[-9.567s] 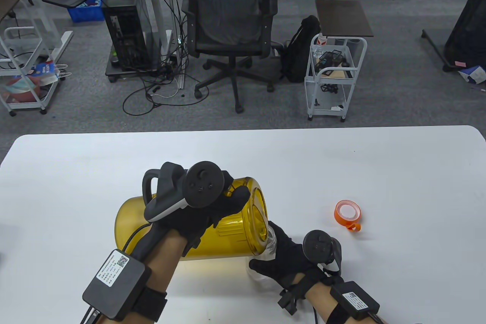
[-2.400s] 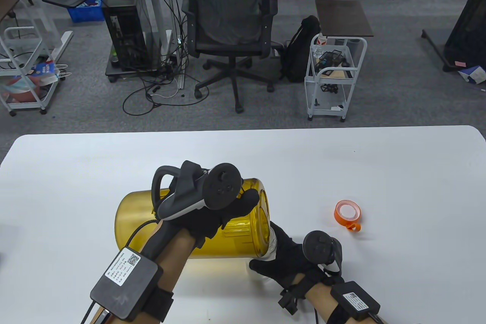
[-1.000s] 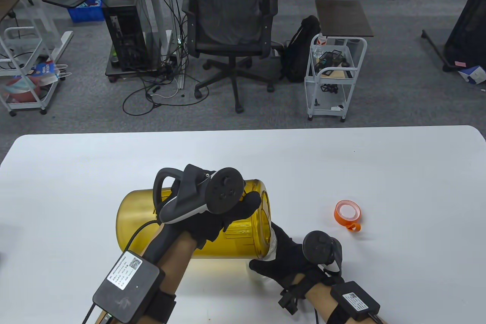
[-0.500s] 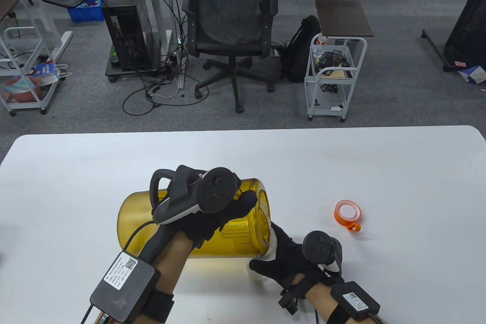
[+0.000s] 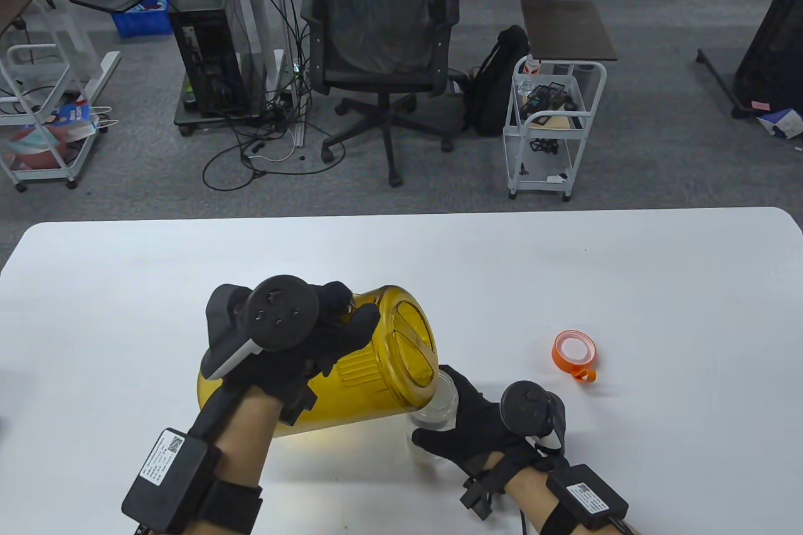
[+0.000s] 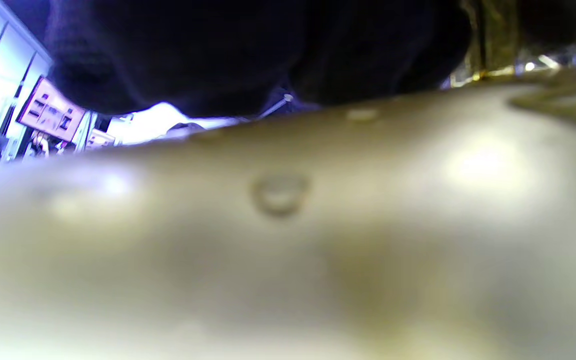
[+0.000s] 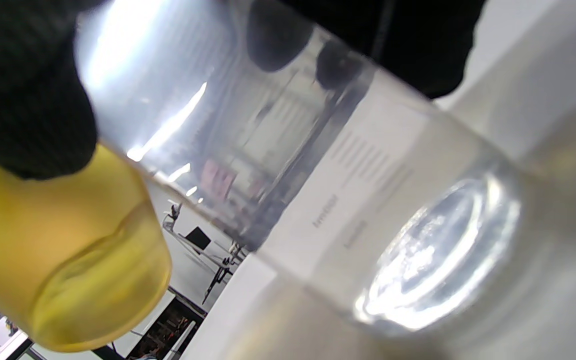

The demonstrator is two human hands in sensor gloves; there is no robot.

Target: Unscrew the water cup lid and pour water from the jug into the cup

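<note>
My left hand (image 5: 332,325) grips the handle of the yellow see-through jug (image 5: 382,365), which is held tilted, its mouth facing up and to the right just above the cup. The clear cup (image 5: 442,400) stands lidless on the table, and my right hand (image 5: 467,428) is wrapped round its side. Its orange lid (image 5: 574,354) lies on the table to the right. In the right wrist view the cup (image 7: 328,200) fills the middle, the jug (image 7: 68,260) sits at the lower left, and gloved fingers (image 7: 18,100) curl round the cup. The left wrist view is filled by the blurred jug wall (image 6: 288,225).
The white table (image 5: 627,284) stretches wide to the back and right. Beyond its far edge stand an office chair (image 5: 382,46) and a small white cart (image 5: 552,121) on the grey floor.
The jug has swung back from lying nearly level over the cup to a more upright tilt. My left hand has moved left with it. The right hand and cup have stayed put.
</note>
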